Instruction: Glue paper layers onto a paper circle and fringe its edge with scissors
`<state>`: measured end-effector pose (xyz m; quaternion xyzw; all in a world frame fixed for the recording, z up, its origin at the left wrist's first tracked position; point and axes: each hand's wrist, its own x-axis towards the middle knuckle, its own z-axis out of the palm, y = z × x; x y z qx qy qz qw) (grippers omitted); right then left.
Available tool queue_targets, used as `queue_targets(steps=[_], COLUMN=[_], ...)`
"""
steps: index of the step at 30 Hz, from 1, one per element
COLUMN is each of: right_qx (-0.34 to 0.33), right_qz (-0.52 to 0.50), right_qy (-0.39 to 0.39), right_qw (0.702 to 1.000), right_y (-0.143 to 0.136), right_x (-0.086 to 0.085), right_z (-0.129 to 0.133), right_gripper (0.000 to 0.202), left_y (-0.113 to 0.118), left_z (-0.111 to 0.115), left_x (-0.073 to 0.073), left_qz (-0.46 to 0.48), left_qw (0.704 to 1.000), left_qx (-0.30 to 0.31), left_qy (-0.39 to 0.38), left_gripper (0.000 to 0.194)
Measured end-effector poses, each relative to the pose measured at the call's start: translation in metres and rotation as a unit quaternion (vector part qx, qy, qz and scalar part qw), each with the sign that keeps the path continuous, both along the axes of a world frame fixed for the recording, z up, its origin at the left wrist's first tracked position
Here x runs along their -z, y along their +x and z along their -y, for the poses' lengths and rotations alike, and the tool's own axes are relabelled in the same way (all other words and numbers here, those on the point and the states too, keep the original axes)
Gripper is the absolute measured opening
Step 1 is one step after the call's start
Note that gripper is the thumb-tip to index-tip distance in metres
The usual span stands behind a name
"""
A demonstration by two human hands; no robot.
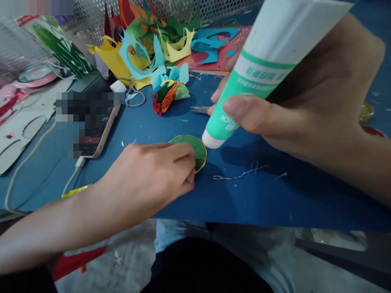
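Observation:
My right hand (293,93) is wrapped round a large white and green glue stick (253,77), tilted with its white end down beside a round green paper disc (200,152). The disc has a thin yellow edge and lies on the blue table (195,199). With curled fingers, my left hand (161,165) grips the disc near its middle and hides part of it. Pointed metal blades (200,109) show by the fingers of my right hand; the rest of that tool is hidden. Behind the disc sits a small cluster of folded coloured paper (171,93).
Cut paper scraps (143,57) pile up at the back against a perforated metal panel (94,20). A phone (102,132) with a charging cable (73,175) leans at the left. A twisted thin wire (235,176) lies near the table's front edge.

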<state>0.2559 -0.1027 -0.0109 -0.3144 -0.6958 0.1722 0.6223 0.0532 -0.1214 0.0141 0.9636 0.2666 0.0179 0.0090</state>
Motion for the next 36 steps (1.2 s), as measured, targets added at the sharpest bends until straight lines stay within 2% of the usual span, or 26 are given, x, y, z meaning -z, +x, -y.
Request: queue_targets(steps=[3, 7, 12, 15, 20, 24, 28, 30, 31, 33, 36], right_qx=[-0.018, -0.059, -0.003, -0.027, -0.081, -0.083, -0.064, -0.062, -0.067, -0.073, -0.081], right_qz=[-0.014, -0.043, -0.006, -0.003, -0.047, -0.055, -0.035, -0.022, -0.03, -0.035, -0.049], right_qy=[-0.026, 0.004, -0.033, -0.026, 0.022, 0.038, -0.029, -0.032, -0.008, -0.024, 0.0], right_qw=[0.999, 0.997, 0.999, 0.999, 0.995, 0.994, 0.997, 0.997, 0.997, 0.996, 0.996], right_y=[-0.001, -0.002, 0.001, 0.002, 0.0, 0.001, 0.002, 0.003, 0.002, 0.002, 0.001], right_x=[0.001, 0.003, 0.004, 0.005, 0.009, 0.01, 0.006, 0.005, 0.005, 0.006, 0.008], right_z=[-0.001, -0.002, 0.002, 0.001, -0.008, -0.008, -0.002, -0.001, -0.001, -0.002, -0.004], right_gripper=[0.031, 0.034, 0.028, 0.022, 0.027, 0.029, 0.028, 0.027, 0.027, 0.027, 0.029], left_y=[0.0, -0.001, -0.001, -0.001, 0.0, 0.002, 0.003, 0.004, 0.004, 0.004, 0.004], left_z=[-0.005, -0.012, -0.022, -0.027, -0.034, -0.036, -0.035, -0.035, -0.034, -0.034, -0.034], left_x=[0.001, -0.001, -0.005, -0.006, -0.004, -0.004, -0.005, -0.005, -0.005, -0.004, -0.004], left_qz=[0.0, 0.022, 0.048, 0.068, 0.093, 0.103, 0.097, 0.095, 0.097, 0.102, 0.101], left_qw=[1.0, 0.996, 0.982, 0.966, 0.924, 0.918, 0.917, 0.918, 0.919, 0.92, 0.922], left_qx=[-0.002, -0.043, -0.066, -0.086, -0.126, -0.131, -0.139, -0.14, -0.139, -0.137, -0.141], left_qy=[-0.018, -0.074, -0.172, -0.236, -0.349, -0.361, -0.361, -0.358, -0.356, -0.352, -0.346], left_gripper=[0.016, 0.016, 0.012, 0.013, 0.014, 0.012, 0.013, 0.013, 0.013, 0.012, 0.013])
